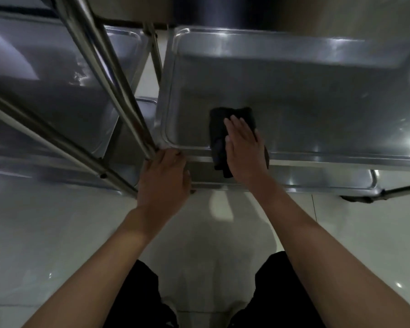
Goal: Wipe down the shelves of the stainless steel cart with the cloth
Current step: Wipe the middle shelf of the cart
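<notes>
R hand (pixel 243 147) flat, fingers straight, pressing dark cloth (pixel 219 138) on cart top shelf (pixel 317 95), near front-left edge; cloth overhangs rim. L hand (pixel 163 178) curled round cart's corner post (pixel 118 91). Both forearms extended fwd.

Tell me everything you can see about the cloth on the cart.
The cloth is dark, nearly black, soft and bunched. It lies on the top shelf of the steel cart near its front left corner, and one end drapes over the front rim. The right hand presses flat on it, fingers straight.
</notes>
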`<state>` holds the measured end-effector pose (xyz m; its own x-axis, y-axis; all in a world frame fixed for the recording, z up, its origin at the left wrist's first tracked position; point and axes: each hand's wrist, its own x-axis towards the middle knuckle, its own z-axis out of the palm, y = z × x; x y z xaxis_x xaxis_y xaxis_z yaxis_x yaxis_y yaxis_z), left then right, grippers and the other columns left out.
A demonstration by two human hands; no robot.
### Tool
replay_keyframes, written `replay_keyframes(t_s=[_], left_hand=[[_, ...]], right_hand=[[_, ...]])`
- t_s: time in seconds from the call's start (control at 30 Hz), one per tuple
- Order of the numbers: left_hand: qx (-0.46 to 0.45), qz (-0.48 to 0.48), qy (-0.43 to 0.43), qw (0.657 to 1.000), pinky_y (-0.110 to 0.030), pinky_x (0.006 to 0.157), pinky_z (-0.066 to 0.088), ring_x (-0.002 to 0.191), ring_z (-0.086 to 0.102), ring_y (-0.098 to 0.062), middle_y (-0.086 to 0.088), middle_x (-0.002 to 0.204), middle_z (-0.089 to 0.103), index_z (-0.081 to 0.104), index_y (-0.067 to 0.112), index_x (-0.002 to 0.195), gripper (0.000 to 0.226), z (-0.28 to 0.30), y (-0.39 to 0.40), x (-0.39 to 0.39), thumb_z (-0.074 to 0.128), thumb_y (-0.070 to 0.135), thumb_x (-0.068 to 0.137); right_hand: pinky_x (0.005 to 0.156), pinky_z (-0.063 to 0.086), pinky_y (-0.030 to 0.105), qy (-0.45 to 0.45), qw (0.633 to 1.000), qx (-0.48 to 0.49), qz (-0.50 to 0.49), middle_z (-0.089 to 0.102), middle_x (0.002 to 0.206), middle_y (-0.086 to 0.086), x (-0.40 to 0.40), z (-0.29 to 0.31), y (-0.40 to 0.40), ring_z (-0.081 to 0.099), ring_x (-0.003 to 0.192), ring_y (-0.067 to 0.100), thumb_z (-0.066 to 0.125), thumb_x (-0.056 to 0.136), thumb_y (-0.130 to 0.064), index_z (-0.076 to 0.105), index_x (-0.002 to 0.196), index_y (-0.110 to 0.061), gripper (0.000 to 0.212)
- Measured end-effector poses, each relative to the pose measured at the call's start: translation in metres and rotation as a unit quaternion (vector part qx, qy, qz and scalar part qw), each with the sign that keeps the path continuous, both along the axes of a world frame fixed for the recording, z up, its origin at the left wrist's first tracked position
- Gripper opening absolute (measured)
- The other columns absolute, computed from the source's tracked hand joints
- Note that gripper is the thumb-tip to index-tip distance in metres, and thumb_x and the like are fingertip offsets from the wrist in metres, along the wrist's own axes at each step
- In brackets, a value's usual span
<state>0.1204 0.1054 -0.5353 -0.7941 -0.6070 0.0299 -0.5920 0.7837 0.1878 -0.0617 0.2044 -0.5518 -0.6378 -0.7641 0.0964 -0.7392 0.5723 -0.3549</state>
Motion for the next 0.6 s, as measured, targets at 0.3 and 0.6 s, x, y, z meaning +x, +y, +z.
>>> replay_keyframes(t_s=[0.3, 0.6], left_hand=[[-0.050, -0.009, 0.086, 0.995, -0.043, 0.083, 0.051, 0.111, 0.057, -0.027, -0.002, 0.116, 0.062, 0.072, 0.023, 0.108, 0.036, -0.021, -0.009, 0.005, 0.044, 0.028, 0.087], [-0.031, 0.028, 0.127, 0.991, -0.037, 0.065, 0.054, 0.091, 0.063, -0.021, 0.005, 0.107, 0.062, 0.064, 0.018, 0.101, 0.015, -0.024, -0.008, 0.008, 0.055, 0.023, 0.090]], right_hand=[[0.116, 0.024, 0.045, 0.000, 0.995, 0.036, 0.097, 0.035, 0.160, -0.002, -0.005, 0.017, -0.023, 0.030, 0.145, 0.024, 0.042, 0.103, -0.041, 0.037, 0.153, -0.027, 0.053], [0.123, 0.006, 0.042, 0.032, 0.982, 0.072, 0.171, 0.009, 0.168, 0.008, 0.007, -0.002, -0.079, 0.008, 0.154, 0.027, 0.024, 0.108, -0.034, 0.012, 0.161, -0.024, 0.055]])
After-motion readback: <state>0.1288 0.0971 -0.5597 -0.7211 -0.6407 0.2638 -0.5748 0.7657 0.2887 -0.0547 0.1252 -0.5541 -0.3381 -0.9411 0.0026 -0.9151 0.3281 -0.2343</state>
